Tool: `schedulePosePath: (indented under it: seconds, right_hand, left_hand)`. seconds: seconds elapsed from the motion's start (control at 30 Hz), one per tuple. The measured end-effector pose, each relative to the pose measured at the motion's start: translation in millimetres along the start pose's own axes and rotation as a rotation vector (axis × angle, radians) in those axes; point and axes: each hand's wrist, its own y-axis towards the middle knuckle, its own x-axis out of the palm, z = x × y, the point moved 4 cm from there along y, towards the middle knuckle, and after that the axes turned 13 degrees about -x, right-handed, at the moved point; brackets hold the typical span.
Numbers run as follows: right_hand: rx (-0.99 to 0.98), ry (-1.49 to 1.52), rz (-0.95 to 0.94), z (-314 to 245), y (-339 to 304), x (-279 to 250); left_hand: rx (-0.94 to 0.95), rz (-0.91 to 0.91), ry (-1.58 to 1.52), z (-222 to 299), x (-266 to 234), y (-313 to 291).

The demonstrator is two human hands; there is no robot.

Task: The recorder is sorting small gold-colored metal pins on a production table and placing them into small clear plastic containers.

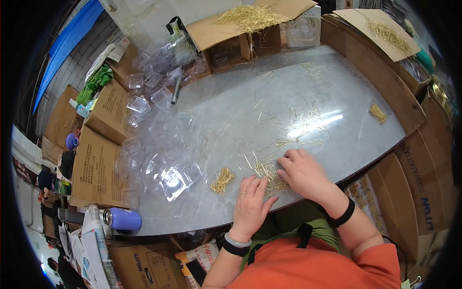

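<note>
Left hand [250, 202] lies with fingers together and thumb spread, at the left side of a heap of gold wire hooks [275, 184]; the right hand [305, 176] curves over the heap's right side, though whether it pinches any cannot be told. The heap sits between the hands, just inside the front edge of the tabletop [221, 101]. Gathering the hooks together seems the step in hand; the next move would call for gentle inward pressure, aligning them without tangling. A compact gold bundle [222, 181] lies just left of the left hand.
</note>
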Motion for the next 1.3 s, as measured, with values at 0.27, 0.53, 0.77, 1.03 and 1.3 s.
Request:
schedulePosePath:
  seconds: [0.27,0.53,0.77,1.03,1.3]
  right_hand:
    - [-0.214,0.151,-0.002,-21.0,-6.5,2.9]
    - [-0.297,0.146,0.128,-9.1,-28.5,20.2]
    - [0.114,0.001,0.243,-6.7,-51.4,15.4]
    - [-0.202,0.129,0.02,0.7,-4.1,-3.6]
    - [-0.298,-0.195,-0.131,23.9,63.0,8.8]
  left_hand:
    - [-0.176,0.107,0.035,-16.3,-2.2,-11.1]
    - [-0.149,-0.009,0.103,-13.2,-1.7,-0.5]
    - [-0.048,-0.089,0.275,-2.2,6.1,8.4]
    - [0.065,-0.044,0.242,8.1,7.0,6.7]
    - [0.02,-0.015,0.148,5.8,1.2,3.6]
